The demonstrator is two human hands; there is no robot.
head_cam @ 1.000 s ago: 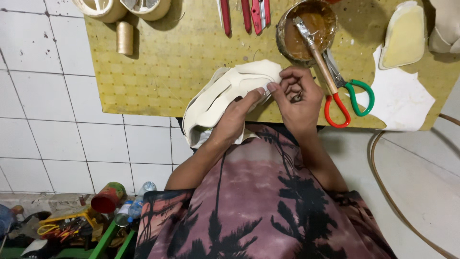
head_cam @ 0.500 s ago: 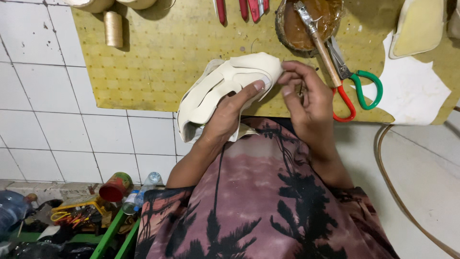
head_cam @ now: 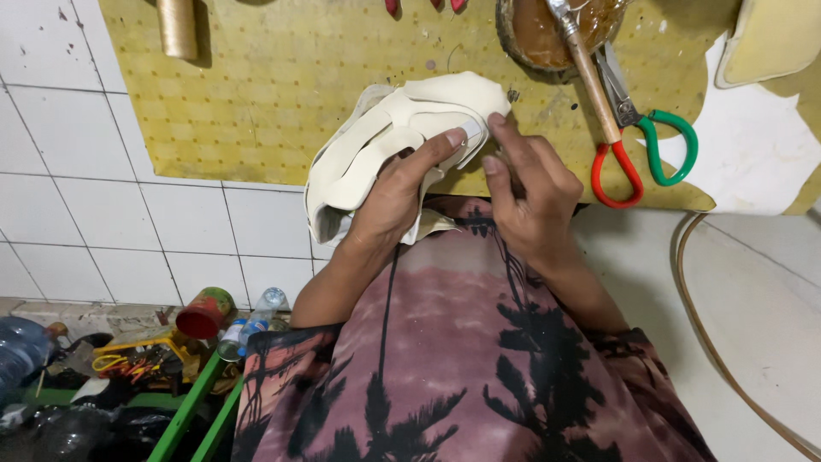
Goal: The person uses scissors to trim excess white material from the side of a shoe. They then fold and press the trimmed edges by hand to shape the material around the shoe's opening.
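A cream-coloured shoe upper (head_cam: 402, 137), made of curved layered pieces, rests at the near edge of a yellow mat (head_cam: 282, 94). My left hand (head_cam: 398, 192) grips it from below, thumb pressed on its top edge. My right hand (head_cam: 530, 192) pinches the right end of the same piece with its fingertips. Both hands sit close together above my patterned shirt.
Scissors with one red and one green handle (head_cam: 646, 150) lie right of my hands, beside a bowl of brown glue (head_cam: 556, 30) with a brush. White cut pieces (head_cam: 753, 154) lie far right. A tape roll (head_cam: 178, 27) sits top left. Cans, bottles and clutter (head_cam: 205, 312) lie on the floor at lower left.
The view has shifted downward, so the mat's tools sit higher in the picture. My hands keep hold of the upper, and my right fingers have moved closer to its edge.
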